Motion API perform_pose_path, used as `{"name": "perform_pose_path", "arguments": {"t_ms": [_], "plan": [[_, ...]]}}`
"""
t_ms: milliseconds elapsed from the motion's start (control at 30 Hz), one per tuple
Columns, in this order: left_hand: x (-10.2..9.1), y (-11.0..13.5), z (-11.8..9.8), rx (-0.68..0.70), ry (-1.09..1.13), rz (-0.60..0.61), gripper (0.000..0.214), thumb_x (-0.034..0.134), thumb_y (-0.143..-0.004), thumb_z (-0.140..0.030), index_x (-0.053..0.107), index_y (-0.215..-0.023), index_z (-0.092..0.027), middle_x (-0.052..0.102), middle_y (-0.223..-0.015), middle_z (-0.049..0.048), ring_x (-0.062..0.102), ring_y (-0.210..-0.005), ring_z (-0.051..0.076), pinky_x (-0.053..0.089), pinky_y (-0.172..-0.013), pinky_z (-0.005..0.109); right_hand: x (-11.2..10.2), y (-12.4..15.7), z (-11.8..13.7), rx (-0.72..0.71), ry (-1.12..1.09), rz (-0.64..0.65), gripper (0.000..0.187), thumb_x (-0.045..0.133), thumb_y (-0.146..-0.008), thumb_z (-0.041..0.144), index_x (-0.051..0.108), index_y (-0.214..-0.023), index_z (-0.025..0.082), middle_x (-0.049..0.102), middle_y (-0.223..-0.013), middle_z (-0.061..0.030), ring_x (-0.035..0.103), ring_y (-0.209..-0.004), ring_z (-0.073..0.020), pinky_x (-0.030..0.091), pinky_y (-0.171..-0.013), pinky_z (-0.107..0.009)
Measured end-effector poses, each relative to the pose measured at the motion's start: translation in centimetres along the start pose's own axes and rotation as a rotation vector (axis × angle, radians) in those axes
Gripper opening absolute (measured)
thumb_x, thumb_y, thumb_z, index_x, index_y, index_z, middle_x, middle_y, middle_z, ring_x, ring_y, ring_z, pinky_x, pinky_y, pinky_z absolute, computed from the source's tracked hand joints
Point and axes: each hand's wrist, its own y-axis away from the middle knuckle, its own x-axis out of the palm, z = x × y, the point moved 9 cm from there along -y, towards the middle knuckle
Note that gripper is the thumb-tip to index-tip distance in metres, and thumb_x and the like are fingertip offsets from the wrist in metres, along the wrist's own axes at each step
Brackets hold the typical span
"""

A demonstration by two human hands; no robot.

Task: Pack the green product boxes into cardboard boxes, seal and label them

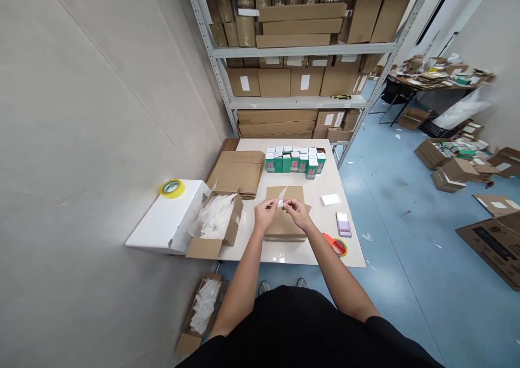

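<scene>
My left hand (266, 215) and my right hand (297, 212) meet over the table, thumbs and fingertips pinched. Between them is a small white slip (280, 202), with a thin translucent white piece (283, 192) sticking up from it; whether it is a label or a bit of film is too small to tell. Right beneath both hands lies a stack of flat brown cardboard boxes (285, 230). Beyond it, small green-and-white boxes (286, 163) stand in rows. To the right are a stack of white labels (330, 199) and an orange tape dispenser (333, 243).
An open carton (234, 224) of white plastic bags (217, 216) stands left, beside folded cardboard (238, 173). Yellow tape (172, 188) lies on a white box (162, 222). Another carton (189, 341) sits below. Metal shelving (304, 103) stands behind the table; boxes litter the blue floor (390, 211).
</scene>
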Motion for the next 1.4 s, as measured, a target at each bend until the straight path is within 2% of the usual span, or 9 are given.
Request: {"name": "perform_pose_path", "arguments": {"t_ms": [167, 333, 467, 700, 867, 1000, 1100, 1233, 1400], "plan": [[1.8, 0.7, 1.2, -0.118, 0.172, -0.001, 0.04, 0.08, -0.085, -0.056, 0.083, -0.092, -0.017, 0.078, -0.087, 0.0081, 0.073, -0.101, 0.028, 0.055, -0.095, 0.035, -1.7, 0.6, -0.1, 0.037, -0.056, -0.038, 0.037, 0.075, -0.084, 0.061, 0.069, -0.085, 0.024, 0.074, -0.118, -0.0086, 0.067, -0.095, -0.0223, 0.052, -0.087, -0.038], [4.4, 1.8, 1.7, -0.058, 0.202, 0.064, 0.061, 0.064, -0.09, -0.075, 0.083, -0.101, -0.017, 0.08, -0.101, 0.0136, 0.069, -0.12, 0.033, 0.051, -0.108, 0.043, -3.2, 0.9, -0.8, 0.085, -0.089, -0.054, 0.038, 0.076, -0.082, 0.06, 0.069, -0.085, 0.024, 0.073, -0.124, -0.01, 0.067, -0.097, -0.0232, 0.053, -0.088, -0.039], [6.3, 2.2, 1.8, -0.038, 0.148, 0.129, 0.05, 0.076, -0.088, -0.062, 0.082, -0.112, -0.019, 0.078, -0.12, 0.0137, 0.066, -0.128, 0.032, 0.046, -0.117, 0.045, -4.5, 1.0, -1.7, 0.087, -0.119, -0.082, 0.033, 0.077, -0.082, 0.056, 0.07, -0.085, 0.023, 0.072, -0.12, -0.0102, 0.068, -0.103, -0.0252, 0.053, -0.092, -0.04], [6.0, 2.2, 2.7, -0.058, 0.079, 0.005, 0.03, 0.084, -0.083, -0.044, 0.085, -0.099, -0.019, 0.079, -0.113, 0.0115, 0.072, -0.113, 0.029, 0.053, -0.107, 0.042, -6.4, 1.6, -2.8, 0.076, -0.018, -0.038, 0.025, 0.073, -0.084, 0.047, 0.066, -0.078, 0.024, 0.071, -0.125, -0.01, 0.067, -0.101, -0.0236, 0.053, -0.085, -0.037], [4.0, 2.5, 4.2, -0.149, 0.132, -0.218, 0.038, 0.081, -0.083, -0.051, 0.083, -0.096, -0.015, 0.078, -0.094, 0.0076, 0.072, -0.089, 0.023, 0.057, -0.081, 0.032, -8.6, 1.9, -4.0, 0.144, -0.078, -0.201, 0.028, 0.069, -0.085, 0.05, 0.06, -0.079, 0.024, 0.074, -0.117, -0.0098, 0.067, -0.102, -0.0247, 0.053, -0.083, -0.037], [3.7, 3.0, 4.6, -0.174, 0.171, -0.215, 0.038, 0.083, -0.079, -0.051, 0.082, -0.09, -0.015, 0.077, -0.091, 0.0069, 0.07, -0.086, 0.022, 0.056, -0.079, 0.03, -6.3, 1.6, -5.1, 0.225, -0.137, -0.148, 0.038, 0.074, -0.081, 0.059, 0.058, -0.088, 0.026, 0.07, -0.082, -0.0023, 0.065, -0.076, -0.0204, 0.054, -0.076, -0.036], [3.0, 3.7, 4.3, -0.135, 0.194, -0.181, 0.036, 0.082, -0.08, -0.051, 0.081, -0.09, -0.016, 0.077, -0.097, 0.0083, 0.071, -0.093, 0.024, 0.057, -0.083, 0.031, -3.3, 1.5, -4.9, 0.21, -0.112, -0.108, 0.046, 0.082, -0.073, 0.061, 0.059, -0.091, 0.026, 0.067, -0.077, -0.0002, 0.063, -0.071, -0.0196, 0.053, -0.073, -0.035], [-2.3, 4.9, 4.5, -0.085, 0.186, -0.275, 0.034, 0.083, -0.08, -0.049, 0.081, -0.09, -0.017, 0.077, -0.101, 0.009, 0.071, -0.095, 0.023, 0.058, -0.084, 0.03, -0.1, 1.8, -4.3, 0.144, 0.043, -0.139, 0.039, 0.078, -0.076, 0.06, 0.064, -0.086, 0.024, 0.07, -0.086, -0.0033, 0.062, -0.078, -0.0207, 0.051, -0.073, -0.034], [-18.3, 10.0, 7.7, -0.149, 0.216, -0.851, 0.039, 0.078, -0.081, -0.054, 0.075, -0.085, -0.016, 0.073, -0.082, 0.0047, 0.069, -0.084, 0.02, 0.055, -0.077, 0.028, 4.5, 1.9, -5.3, 0.175, 0.062, -0.175, 0.038, 0.075, -0.074, 0.059, 0.061, -0.081, 0.025, 0.069, -0.084, -0.0037, 0.061, -0.083, -0.0226, 0.05, -0.078, -0.035]]}}
